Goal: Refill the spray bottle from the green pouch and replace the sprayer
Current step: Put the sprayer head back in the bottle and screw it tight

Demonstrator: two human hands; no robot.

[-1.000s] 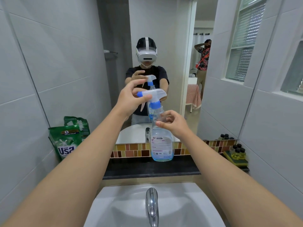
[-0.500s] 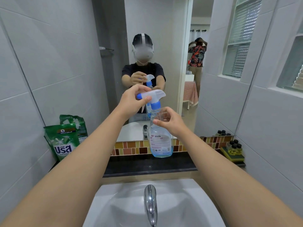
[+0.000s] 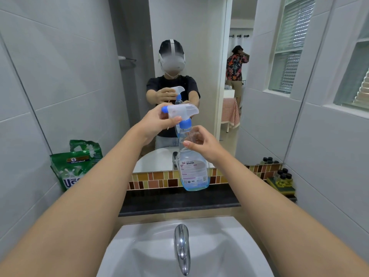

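Observation:
A clear spray bottle (image 3: 193, 173) with a little blue liquid at its bottom stands on the black ledge (image 3: 179, 200) behind the sink. Its white sprayer (image 3: 182, 111) with blue nozzle and blue collar sits on the neck. My left hand (image 3: 157, 122) grips the sprayer head from the left. My right hand (image 3: 201, 141) holds the bottle's neck and shoulder from the right. The green pouch (image 3: 68, 172) leans against the left wall on the ledge, partly hidden by my left forearm.
A white sink (image 3: 185, 250) with a chrome tap (image 3: 182, 248) lies below the ledge. A mirror (image 3: 179, 56) above a mosaic tile strip reflects me and another person in a doorway. Small dark-capped bottles (image 3: 282, 177) stand at the right end of the ledge.
The view has tilted slightly downward. Both hands stay on the bottle, and the left hand has turned a little on the sprayer head.

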